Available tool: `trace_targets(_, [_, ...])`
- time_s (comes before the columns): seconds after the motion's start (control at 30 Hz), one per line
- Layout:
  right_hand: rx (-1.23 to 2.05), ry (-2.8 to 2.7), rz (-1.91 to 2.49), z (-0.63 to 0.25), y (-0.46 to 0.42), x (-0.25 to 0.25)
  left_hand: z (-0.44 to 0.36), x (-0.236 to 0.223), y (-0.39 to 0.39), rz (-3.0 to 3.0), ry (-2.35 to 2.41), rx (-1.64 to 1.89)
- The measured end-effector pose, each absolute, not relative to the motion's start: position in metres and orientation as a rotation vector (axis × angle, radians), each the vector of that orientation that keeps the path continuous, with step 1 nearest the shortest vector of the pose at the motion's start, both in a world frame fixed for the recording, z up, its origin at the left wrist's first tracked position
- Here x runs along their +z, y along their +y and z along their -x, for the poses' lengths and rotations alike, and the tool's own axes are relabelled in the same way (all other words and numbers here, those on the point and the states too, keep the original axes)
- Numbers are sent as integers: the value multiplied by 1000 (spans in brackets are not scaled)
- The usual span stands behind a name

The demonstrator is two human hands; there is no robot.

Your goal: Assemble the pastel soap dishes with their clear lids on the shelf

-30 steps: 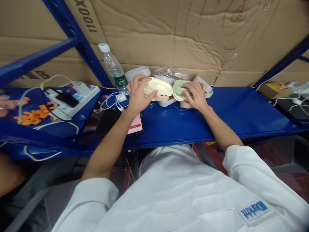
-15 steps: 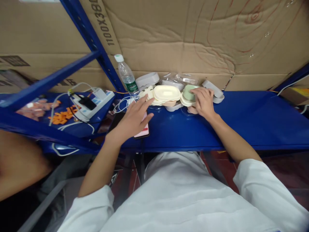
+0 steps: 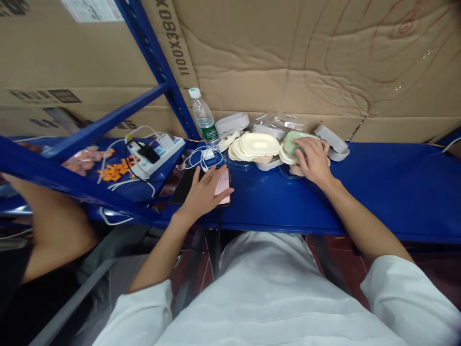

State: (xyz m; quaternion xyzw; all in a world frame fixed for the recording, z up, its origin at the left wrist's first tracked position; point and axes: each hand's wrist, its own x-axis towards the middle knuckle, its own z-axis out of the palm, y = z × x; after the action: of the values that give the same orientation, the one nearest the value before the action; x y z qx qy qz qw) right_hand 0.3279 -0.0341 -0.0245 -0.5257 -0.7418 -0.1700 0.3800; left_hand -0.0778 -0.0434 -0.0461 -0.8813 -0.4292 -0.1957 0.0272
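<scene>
My left hand [image 3: 204, 194] is open, fingers spread, over a phone [image 3: 224, 185] with a lit pink screen. Whether it touches the phone I cannot tell. My right hand [image 3: 314, 158] is curled around a pale green oval plastic piece [image 3: 288, 143], which partly hides under the fingers. Below that piece lie a cream piece [image 3: 285, 157] and a pinkish one [image 3: 296, 169]. Left of them, cream oval lid-like pieces [image 3: 259, 144] are stacked over a grey-white piece [image 3: 270, 166]. A pale grey oval ring-shaped piece [image 3: 333, 142] rests right of my right hand.
A water bottle [image 3: 206, 120] stands behind a white cable [image 3: 201, 158]. Clear plastic packaging [image 3: 288, 122] lies along the cardboard wall. Left of the blue rack post [image 3: 154, 53] are a power strip [image 3: 158, 156], orange pieces [image 3: 117, 170] and another person's arm [image 3: 57, 216].
My left hand has come down and nearer, from beside the cream pieces to over the phone. My right hand stays at the green piece, its thumb now at the near side. The view has shifted.
</scene>
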Motion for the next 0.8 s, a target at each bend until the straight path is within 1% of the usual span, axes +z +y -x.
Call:
trace_targets(0.13, [-416,-1907,1342,-327,-33,-27,78,-48,-40,2743,-1373,-629])
trace_targets(0.43, [-459,-1938,1309,-323,-38,-21,64,-32,-37,2713,-1361,-773])
trace_targets(0.6, [-475,-2046,1267,-308,-47,-18,42,-16,-43,2757,-1284,-862])
trace_targets(0.8, [-457,-2244,1164,-293,-59,-10,18,10,-49,2678,-1096,-948])
